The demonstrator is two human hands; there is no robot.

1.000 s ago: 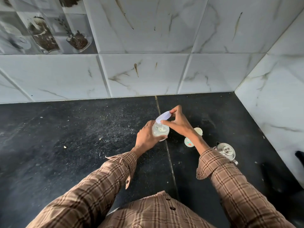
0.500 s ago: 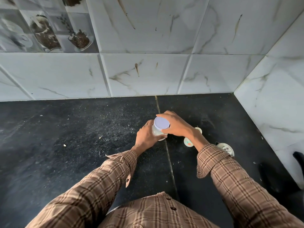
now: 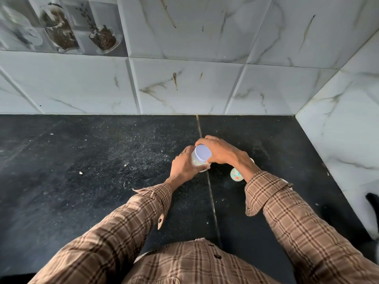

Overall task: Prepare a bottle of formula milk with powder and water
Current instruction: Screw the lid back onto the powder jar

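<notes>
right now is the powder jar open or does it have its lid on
Lid on: the lilac lid sits flat across the jar mouth, the right hand gripping it, the left hand holding the jar. Whether it is tightened, cannot tell.

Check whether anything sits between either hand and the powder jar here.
Nothing visible does. The left hand grips the jar by its side, and the right hand curls around the lid on top.

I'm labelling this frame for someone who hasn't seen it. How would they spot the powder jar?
On the black counter, follow the pale seam forward from the tiled wall to where both hands meet. The jar is there, gripped by the left hand, with the right hand on its lilac lid, unlike the spotted bottle behind the right wrist.
</notes>
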